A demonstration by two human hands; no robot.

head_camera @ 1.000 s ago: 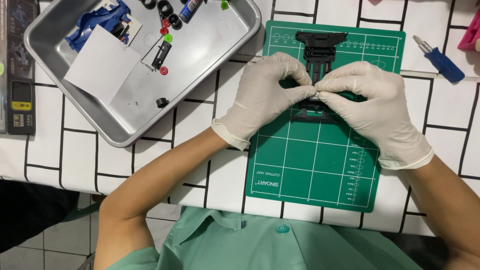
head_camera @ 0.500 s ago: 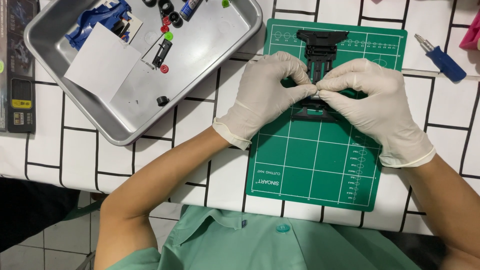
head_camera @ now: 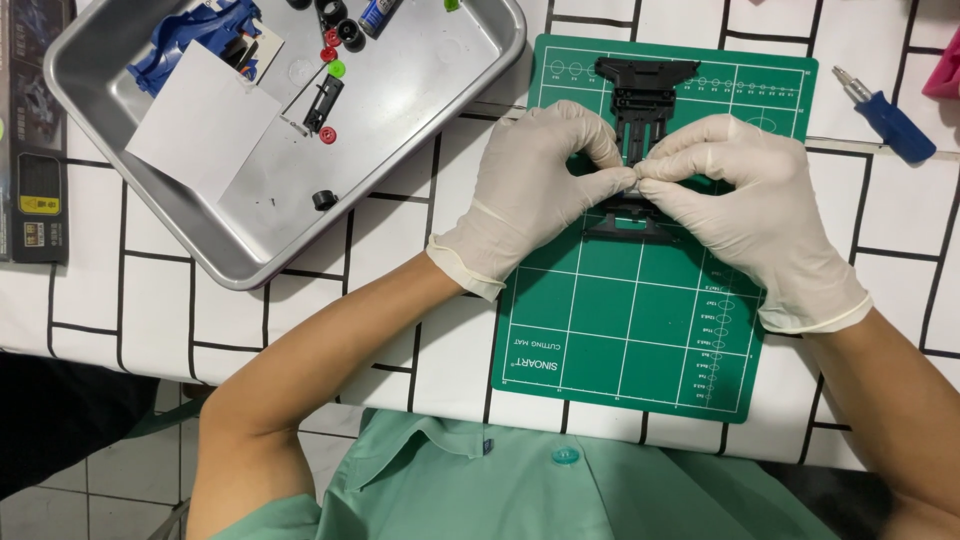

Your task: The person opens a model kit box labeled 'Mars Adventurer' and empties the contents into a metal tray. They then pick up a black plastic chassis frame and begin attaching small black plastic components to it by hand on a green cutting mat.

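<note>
Head view looks straight down on two gloved hands meeting over a green cutting mat (head_camera: 640,340) that lies on a white surface (head_camera: 400,330) with black grid lines. The left hand (head_camera: 535,195) and the right hand (head_camera: 745,215) both wear pale latex gloves, and their fingertips (head_camera: 625,178) come together at the middle of a black plastic chassis part (head_camera: 640,95). This long, flat black frame lies on the upper half of the mat, its wider top end clear of the hands and its lower end showing just below them. Both sets of fingers are pinched on the middle of the frame, thumb against forefinger; whether a small separate piece sits between the tips cannot be told.

To the left, a metal tray (head_camera: 440,110) rests on the surface, slightly turned. Inside it lie a white sheet of paper (head_camera: 205,125), a blue car body shell (head_camera: 185,40), a small black strip part (head_camera: 323,103), a green round piece (head_camera: 337,68), two red round pieces, and a small black ring (head_camera: 323,199). A blue-handled screwdriver (head_camera: 890,115) lies on the surface to the right of the mat, well apart from the hands. A dark box (head_camera: 35,150) sits at the far left edge. Bare forearms and a green shirt (head_camera: 560,480) fill the bottom.
</note>
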